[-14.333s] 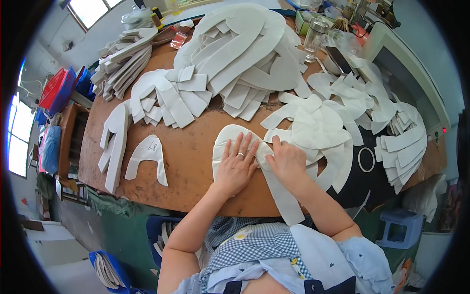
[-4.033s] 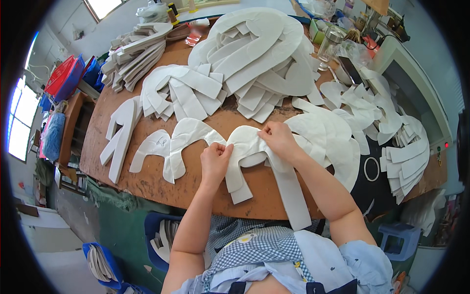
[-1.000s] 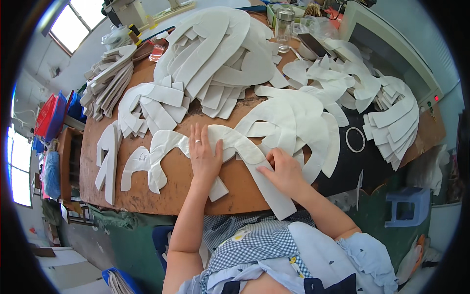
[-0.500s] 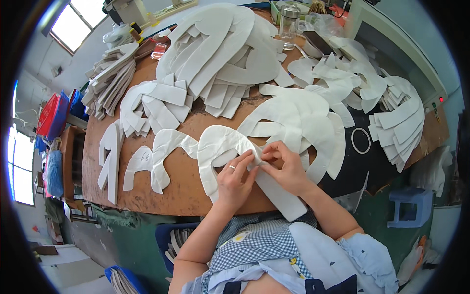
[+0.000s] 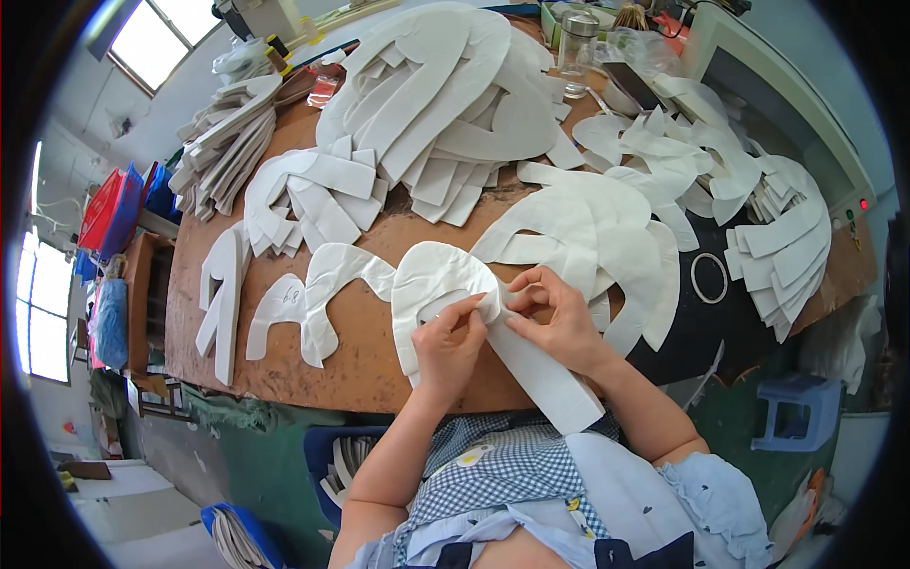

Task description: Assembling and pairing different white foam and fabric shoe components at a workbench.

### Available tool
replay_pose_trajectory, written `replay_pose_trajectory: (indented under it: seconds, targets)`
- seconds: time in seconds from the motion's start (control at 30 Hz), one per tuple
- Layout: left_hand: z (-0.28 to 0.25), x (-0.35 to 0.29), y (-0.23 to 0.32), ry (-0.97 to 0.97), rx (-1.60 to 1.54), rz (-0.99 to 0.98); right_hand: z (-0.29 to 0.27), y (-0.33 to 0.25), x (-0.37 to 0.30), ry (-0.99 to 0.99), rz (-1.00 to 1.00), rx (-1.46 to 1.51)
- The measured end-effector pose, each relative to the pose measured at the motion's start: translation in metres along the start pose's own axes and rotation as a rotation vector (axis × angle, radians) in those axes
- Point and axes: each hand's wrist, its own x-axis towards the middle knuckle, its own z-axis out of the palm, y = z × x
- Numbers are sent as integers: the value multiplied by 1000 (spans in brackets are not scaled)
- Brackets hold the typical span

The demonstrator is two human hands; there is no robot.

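At the near edge of the table I hold a white, arch-shaped padded fabric piece [image 5: 436, 264]. My left hand [image 5: 447, 349] pinches its inner edge between thumb and fingers. Close beside it, my right hand [image 5: 559, 330] pinches the same piece along its right arm, fingertips nearly meeting the left ones. A long, stiffer-looking white strip [image 5: 545, 379] runs from under my hands toward my lap; whether it is joined to the arch is hidden by my fingers. Left of my hands lie a wavy white piece [image 5: 327, 289] and a small marked arch [image 5: 275, 318].
Behind my hands spreads a fan of white curved pieces [image 5: 607, 223]; a taller heap [image 5: 427, 95] stands farther back. Stacks lie at left [image 5: 227, 142] and right [image 5: 787, 242]. A white ring [image 5: 709, 278] rests on the black surface. A glass jar [image 5: 576, 52] stands at the back.
The view has shifted slightly, so the table sits a little farther right. My left fingers have shifted a little on the piece, and the strip's near end has swung slightly right.
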Motion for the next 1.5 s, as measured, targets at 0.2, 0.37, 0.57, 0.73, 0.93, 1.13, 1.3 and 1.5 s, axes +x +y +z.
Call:
replay_pose_trajectory:
  seconds: [0.2, 0.37, 0.57, 0.73, 0.93, 1.13, 1.3, 1.5]
  targets:
    - [3, 3, 10, -68, 20, 114, -4, 5, 0, 68, 32, 62]
    - [-6, 8, 7, -122, -24, 83, -3, -3, -1, 38, 22, 24]
    - [-10, 7, 5, -140, -26, 108, -3, -7, 0, 0, -6, -33]
    - [-11, 8, 6, -136, -63, 82, -5, -3, -2, -26, 20, 23]
    - [-9, 9, -8, -139, -291, -55, -8, 0, -3, -65, 84, 150]
    - [-11, 5, -13, -156, -346, -151, -6, 5, -2, -83, 120, 196]
    - [-43, 24, -34, 98, -968, -496, -11, 16, -1, -24, 127, 41]
    - [-198, 42, -102, 528, -1214, -434, -21, 30, -8, 4, 202, -62]
